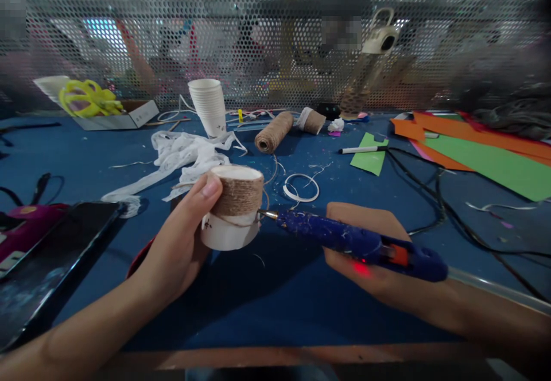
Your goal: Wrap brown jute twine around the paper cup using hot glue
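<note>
My left hand (187,237) is closed around a white paper cup (235,234) whose upper part is wound with brown jute twine (241,194). A loose strand of the twine runs down across the bare lower wall of the cup. My right hand (357,255) grips a blue hot glue gun (336,234), with a clear glue stick (495,289) coming out of its back end. The metal nozzle points left and meets or nearly meets the cup's right side, just below the wound band. The fingers behind the glue gun are partly hidden.
Behind the cup lie white lace (185,154), a twine spool (274,132), stacked paper cups (207,105) and a white ring (301,188). A phone (64,260) is at left. Black cable (462,229) and coloured sheets (495,157) lie right. A perforated metal panel (258,42) closes the back.
</note>
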`<state>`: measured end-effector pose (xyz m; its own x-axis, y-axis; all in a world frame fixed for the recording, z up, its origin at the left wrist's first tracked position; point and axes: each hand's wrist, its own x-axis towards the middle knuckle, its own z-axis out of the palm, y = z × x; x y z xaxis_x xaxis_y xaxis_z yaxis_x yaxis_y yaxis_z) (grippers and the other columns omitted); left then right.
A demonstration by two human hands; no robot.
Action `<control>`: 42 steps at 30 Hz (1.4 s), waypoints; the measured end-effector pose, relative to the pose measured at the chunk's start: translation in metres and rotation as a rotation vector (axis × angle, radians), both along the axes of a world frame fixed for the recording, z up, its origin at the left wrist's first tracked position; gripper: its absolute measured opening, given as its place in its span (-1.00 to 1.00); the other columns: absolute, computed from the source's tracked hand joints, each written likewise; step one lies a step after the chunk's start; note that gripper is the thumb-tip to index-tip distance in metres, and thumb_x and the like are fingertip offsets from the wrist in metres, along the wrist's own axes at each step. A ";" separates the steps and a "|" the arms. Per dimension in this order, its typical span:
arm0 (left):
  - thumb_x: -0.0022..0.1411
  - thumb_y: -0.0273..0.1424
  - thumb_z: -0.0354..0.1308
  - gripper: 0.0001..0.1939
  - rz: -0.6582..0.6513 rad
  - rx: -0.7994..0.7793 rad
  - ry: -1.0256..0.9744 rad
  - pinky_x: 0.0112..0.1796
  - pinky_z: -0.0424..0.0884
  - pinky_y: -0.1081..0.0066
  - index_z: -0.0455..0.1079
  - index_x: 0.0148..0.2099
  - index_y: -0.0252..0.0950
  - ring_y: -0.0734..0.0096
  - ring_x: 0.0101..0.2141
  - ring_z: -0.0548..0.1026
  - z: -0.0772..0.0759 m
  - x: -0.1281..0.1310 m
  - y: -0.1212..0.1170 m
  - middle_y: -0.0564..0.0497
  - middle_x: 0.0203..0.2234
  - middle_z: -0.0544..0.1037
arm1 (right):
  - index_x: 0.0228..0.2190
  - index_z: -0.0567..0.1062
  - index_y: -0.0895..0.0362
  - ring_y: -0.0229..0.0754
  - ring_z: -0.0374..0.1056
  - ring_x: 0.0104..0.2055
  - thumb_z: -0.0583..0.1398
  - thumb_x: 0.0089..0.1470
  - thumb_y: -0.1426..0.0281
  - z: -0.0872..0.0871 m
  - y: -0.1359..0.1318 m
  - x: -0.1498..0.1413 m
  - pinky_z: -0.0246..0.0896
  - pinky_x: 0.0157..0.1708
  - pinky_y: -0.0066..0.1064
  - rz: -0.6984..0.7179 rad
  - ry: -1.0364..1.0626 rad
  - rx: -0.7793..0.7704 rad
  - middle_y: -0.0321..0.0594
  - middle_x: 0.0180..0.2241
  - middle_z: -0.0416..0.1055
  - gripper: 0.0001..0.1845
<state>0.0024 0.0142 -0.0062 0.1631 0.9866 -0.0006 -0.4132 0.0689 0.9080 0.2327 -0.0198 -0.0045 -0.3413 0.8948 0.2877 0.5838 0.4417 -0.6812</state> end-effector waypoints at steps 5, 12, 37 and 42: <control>0.33 -0.23 0.13 -0.68 0.022 -0.033 -0.009 -0.02 0.48 0.27 0.50 0.03 -0.28 0.19 -0.09 0.55 0.002 0.001 0.000 -0.05 -0.15 0.63 | -0.62 0.22 0.10 -0.38 0.11 -0.58 0.17 -0.03 0.57 0.002 0.000 0.001 0.00 -0.59 -0.48 -0.029 0.027 0.029 -0.42 -0.62 0.18 -0.73; 0.22 -0.17 0.27 -0.61 -0.004 -0.103 0.091 -0.26 0.53 0.43 0.50 0.04 -0.21 0.18 -0.14 0.59 -0.008 -0.003 0.001 -0.03 -0.15 0.64 | -0.50 0.34 0.06 -0.31 0.28 -0.52 0.23 0.11 0.45 -0.003 0.001 0.000 0.20 -0.53 -0.45 -0.099 0.238 0.008 -0.40 -0.55 0.32 -0.81; 0.23 -0.22 0.26 -0.73 -0.088 -0.027 0.260 -0.16 0.44 0.43 0.52 -0.04 -0.13 0.14 0.01 0.50 -0.008 0.004 -0.001 0.03 -0.08 0.63 | -0.48 0.38 0.07 -0.24 0.42 -0.34 0.37 0.02 0.29 -0.016 0.014 -0.012 0.38 -0.36 -0.41 -0.055 0.453 -0.244 -0.34 -0.38 0.47 -0.73; 0.21 -0.23 0.27 -0.73 -0.006 0.026 0.330 -0.07 0.41 0.33 0.52 -0.04 -0.14 0.02 0.06 0.45 -0.009 0.004 0.001 -0.02 -0.11 0.62 | -0.45 0.41 0.07 -0.22 0.43 -0.27 0.39 0.02 0.29 -0.020 0.014 -0.009 0.36 -0.31 -0.40 0.029 0.461 -0.184 -0.31 -0.33 0.48 -0.74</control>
<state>0.0066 0.0150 -0.0152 0.1641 0.9860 -0.0290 -0.0961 0.0453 0.9943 0.2236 -0.0056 -0.0244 -0.2415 0.9370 0.2525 0.1926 0.3013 -0.9339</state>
